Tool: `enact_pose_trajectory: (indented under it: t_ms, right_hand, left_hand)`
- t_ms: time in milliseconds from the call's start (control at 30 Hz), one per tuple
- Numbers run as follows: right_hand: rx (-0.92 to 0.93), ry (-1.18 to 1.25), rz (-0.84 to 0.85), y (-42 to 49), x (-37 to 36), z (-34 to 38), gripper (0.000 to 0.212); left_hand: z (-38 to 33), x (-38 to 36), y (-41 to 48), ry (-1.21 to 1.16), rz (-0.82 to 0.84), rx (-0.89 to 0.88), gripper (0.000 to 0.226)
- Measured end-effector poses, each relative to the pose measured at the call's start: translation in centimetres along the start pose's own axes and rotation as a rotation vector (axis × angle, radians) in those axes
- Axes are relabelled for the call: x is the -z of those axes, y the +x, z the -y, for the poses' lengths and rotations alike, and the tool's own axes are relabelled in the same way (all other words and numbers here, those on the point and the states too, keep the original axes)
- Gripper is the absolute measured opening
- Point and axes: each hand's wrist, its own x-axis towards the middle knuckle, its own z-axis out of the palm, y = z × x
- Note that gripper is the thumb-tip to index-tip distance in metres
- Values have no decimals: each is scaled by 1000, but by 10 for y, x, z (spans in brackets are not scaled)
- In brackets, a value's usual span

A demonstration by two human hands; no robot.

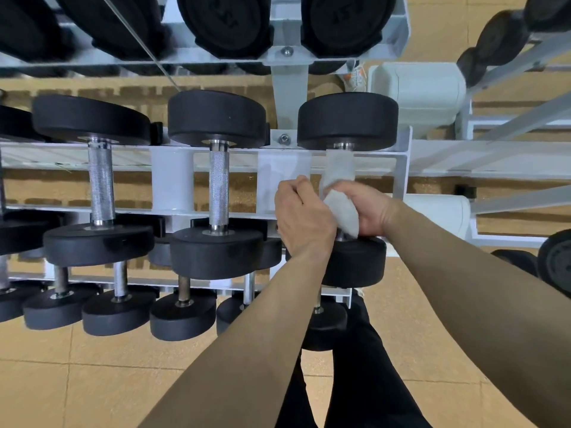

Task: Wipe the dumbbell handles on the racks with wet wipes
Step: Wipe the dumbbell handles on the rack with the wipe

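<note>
Where the middle tier of the white rack point(401, 168) ends on the right, the dumbbell point(347, 120) being cleaned lies across the rails, its far black head up against the back rail and its near head below the hands. Just left of it stands a white divider plate point(282, 177), and beyond that lie two neighbouring dumbbells point(217, 186) with bare knurled steel handles. The rack's end plate closes in the right side, so the working space is a narrow slot. Larger black dumbbells point(231, 23) fill the tier above and overhang the far side, while smaller ones point(182, 316) line the lowest tier near the tan floor tiles point(92, 381). A white plastic container point(417, 94) sits behind the rack, and a second rack point(509, 57) slants off at the right.

The wet wipe point(341, 208) is wrapped round the handle point(340, 146), covering nearly all of it; only a sliver of steel shows by the far head. The right hand point(369, 208) is clamped round the wipe and the handle's near end, fingers curled under. The left hand point(304, 217) is balled tight, pressed against the wipe's left edge and seemingly pinching it, though its fingertips are hidden. Both hands touch each other over the handle.
</note>
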Motion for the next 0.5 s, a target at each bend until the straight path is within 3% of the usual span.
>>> enact_pose_trajectory:
  t_ms: [67,133,200,267,333,400,500]
  right_hand:
    - [31,-205,-96,-11,-5,-7,14]
    - [107,-376,-335,-11,-14,-11,19]
    - [199,-395,-583,-4,-25,-11,23]
    - [293,-273,-724,1,-38,-5,30]
    - [342,-135,-737,1,-48,6,45]
    - [373,-74,-638,-6,-51,11,55]
    - [394,-124,-526,-29,-43,-4,51]
  left_hand:
    - [1,-1,1,11,10,3,30]
    - [0,-1,2,4,12,14,30]
    - [0,-1,2,5,17,27,31]
    - [1,-1,3,11,22,30,32]
    - [0,0,2,11,23,35,35]
    - [0,1,2,-19,19,51,38]
    - [3,4,4,-86,62,121,28]
